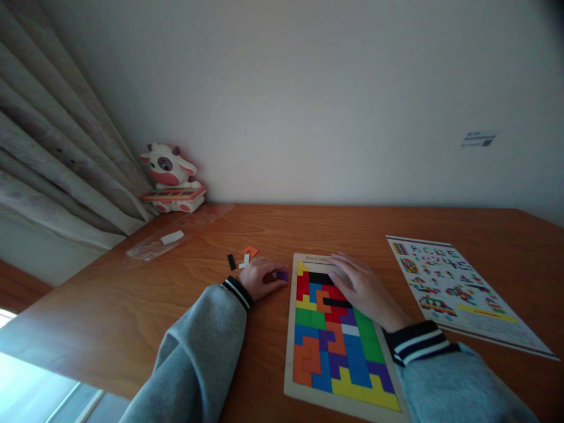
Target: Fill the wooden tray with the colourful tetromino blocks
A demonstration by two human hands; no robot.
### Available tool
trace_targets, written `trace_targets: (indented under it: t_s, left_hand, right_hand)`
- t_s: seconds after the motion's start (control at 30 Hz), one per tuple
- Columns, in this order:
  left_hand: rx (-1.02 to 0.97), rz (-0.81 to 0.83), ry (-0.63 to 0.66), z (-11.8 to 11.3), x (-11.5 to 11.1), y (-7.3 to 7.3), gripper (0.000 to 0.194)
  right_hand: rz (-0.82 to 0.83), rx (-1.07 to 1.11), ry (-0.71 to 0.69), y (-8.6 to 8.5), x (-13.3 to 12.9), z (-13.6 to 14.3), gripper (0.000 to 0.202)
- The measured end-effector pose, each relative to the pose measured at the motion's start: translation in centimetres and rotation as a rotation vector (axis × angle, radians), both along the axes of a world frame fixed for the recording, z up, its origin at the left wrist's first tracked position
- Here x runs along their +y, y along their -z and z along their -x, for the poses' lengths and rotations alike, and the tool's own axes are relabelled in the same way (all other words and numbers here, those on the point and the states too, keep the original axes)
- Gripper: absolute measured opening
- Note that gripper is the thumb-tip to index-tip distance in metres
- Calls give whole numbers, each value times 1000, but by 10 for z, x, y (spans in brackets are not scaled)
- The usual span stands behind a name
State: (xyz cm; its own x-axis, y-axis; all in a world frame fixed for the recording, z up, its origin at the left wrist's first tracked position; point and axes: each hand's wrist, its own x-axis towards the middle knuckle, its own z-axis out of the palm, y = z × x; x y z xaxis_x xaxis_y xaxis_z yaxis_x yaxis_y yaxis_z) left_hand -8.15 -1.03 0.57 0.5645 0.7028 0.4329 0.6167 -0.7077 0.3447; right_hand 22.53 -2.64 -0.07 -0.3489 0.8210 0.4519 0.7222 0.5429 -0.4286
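A wooden puzzle board [289, 376] lies on the table, its frame mostly filled with coloured block pieces. My right hand [359, 288] rests over its upper right part, fingers stretched out and covering some of the pieces. Left of the board, my left hand [259, 279] has thumb and fingers closed round a purple puzzle piece [282, 275], partly hidden by the fingers. Just beyond that hand lie a black piece [231, 262], a white piece [245, 261] and an orange piece [251, 251].
A printed pattern sheet [467, 294] lies to the right of the board. At the back left a toy cow with a keyboard [171, 179] stands by the curtain [57, 123], with a clear plastic bag [154, 245] in front. The wall [308, 106] borders the table's far edge.
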Motion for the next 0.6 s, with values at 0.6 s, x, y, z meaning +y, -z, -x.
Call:
trace_targets:
  t_s: [0.6]
  left_hand:
    - [-142, -53, 51, -58, 12, 4, 24]
  right_hand:
    - [28, -73, 4, -1, -2, 9, 33]
